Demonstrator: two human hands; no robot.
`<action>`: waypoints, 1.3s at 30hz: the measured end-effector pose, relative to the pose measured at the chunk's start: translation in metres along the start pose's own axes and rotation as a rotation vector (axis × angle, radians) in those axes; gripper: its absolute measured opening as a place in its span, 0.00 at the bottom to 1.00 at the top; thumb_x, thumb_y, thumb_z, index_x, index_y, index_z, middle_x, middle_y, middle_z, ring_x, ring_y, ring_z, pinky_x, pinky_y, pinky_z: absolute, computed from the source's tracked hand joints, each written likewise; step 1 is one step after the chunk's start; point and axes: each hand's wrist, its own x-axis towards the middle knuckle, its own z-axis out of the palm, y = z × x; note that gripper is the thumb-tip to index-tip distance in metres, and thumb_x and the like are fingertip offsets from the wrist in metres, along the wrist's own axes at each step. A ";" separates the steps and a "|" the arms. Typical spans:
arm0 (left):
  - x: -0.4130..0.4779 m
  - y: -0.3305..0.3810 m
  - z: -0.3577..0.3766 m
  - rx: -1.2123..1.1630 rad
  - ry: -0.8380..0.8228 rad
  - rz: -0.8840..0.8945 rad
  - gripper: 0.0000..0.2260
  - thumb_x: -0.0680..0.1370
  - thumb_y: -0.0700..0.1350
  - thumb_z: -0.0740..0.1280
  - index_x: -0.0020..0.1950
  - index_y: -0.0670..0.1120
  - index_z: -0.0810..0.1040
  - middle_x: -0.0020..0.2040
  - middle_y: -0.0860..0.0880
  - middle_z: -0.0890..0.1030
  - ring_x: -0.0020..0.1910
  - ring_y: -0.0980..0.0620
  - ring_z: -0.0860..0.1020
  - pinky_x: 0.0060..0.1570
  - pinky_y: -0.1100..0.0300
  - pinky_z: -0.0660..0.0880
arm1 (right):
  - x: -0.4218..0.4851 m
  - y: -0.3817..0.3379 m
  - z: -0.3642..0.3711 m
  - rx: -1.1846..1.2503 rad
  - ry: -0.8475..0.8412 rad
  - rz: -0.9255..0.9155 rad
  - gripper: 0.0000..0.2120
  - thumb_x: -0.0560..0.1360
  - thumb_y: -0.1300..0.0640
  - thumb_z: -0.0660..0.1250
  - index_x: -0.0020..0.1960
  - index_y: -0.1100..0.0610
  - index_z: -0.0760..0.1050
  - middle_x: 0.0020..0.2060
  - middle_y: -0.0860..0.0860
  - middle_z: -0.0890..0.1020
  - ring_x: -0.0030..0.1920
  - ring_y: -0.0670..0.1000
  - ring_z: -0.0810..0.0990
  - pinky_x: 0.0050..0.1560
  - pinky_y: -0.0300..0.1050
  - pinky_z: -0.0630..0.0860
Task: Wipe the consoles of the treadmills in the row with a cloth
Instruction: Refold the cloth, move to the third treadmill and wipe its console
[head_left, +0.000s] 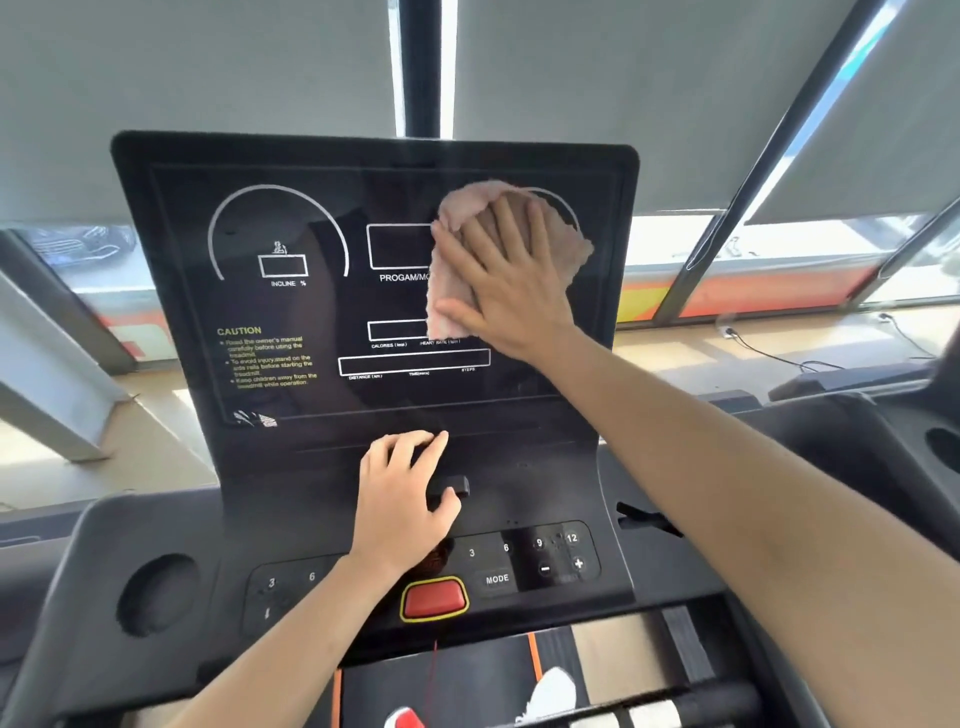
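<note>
A black treadmill console (291, 322) with a dark display panel fills the middle of the view. My right hand (511, 275) lies flat, fingers spread, pressing a pale pink cloth (449, 306) against the panel's upper right, covering part of the right dial and the program box. My left hand (402, 501) rests lower on the console's sloped shelf, fingers curled by a small black clip (451, 487), holding nothing that I can see. The left dial, the incline box and the yellow caution text are uncovered.
Below the shelf sit number keys, a MODE key (496, 579) and a red stop button (434, 597) with a yellow rim. Round cup holders flank the console (156, 592). A neighbouring treadmill's console (883, 431) stands to the right. Grey window blinds hang behind.
</note>
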 end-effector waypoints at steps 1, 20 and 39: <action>-0.001 -0.001 0.000 -0.014 -0.003 0.005 0.26 0.71 0.51 0.67 0.69 0.46 0.80 0.63 0.49 0.78 0.63 0.42 0.73 0.64 0.44 0.73 | -0.012 -0.008 0.008 0.009 -0.017 -0.023 0.34 0.83 0.32 0.47 0.83 0.48 0.51 0.82 0.53 0.58 0.81 0.64 0.53 0.79 0.69 0.43; -0.026 -0.009 0.001 -0.030 -0.104 0.075 0.23 0.73 0.42 0.72 0.69 0.46 0.80 0.80 0.46 0.67 0.81 0.42 0.60 0.76 0.44 0.64 | -0.216 -0.044 0.066 0.271 -0.286 0.050 0.28 0.83 0.55 0.60 0.81 0.48 0.59 0.76 0.53 0.69 0.78 0.60 0.62 0.80 0.61 0.52; -0.079 -0.043 -0.033 0.072 -0.099 -0.333 0.24 0.74 0.51 0.67 0.69 0.47 0.79 0.69 0.47 0.77 0.69 0.42 0.72 0.65 0.40 0.70 | -0.248 -0.077 0.078 0.521 -0.451 0.113 0.29 0.85 0.53 0.55 0.83 0.45 0.50 0.82 0.51 0.56 0.81 0.61 0.41 0.80 0.63 0.40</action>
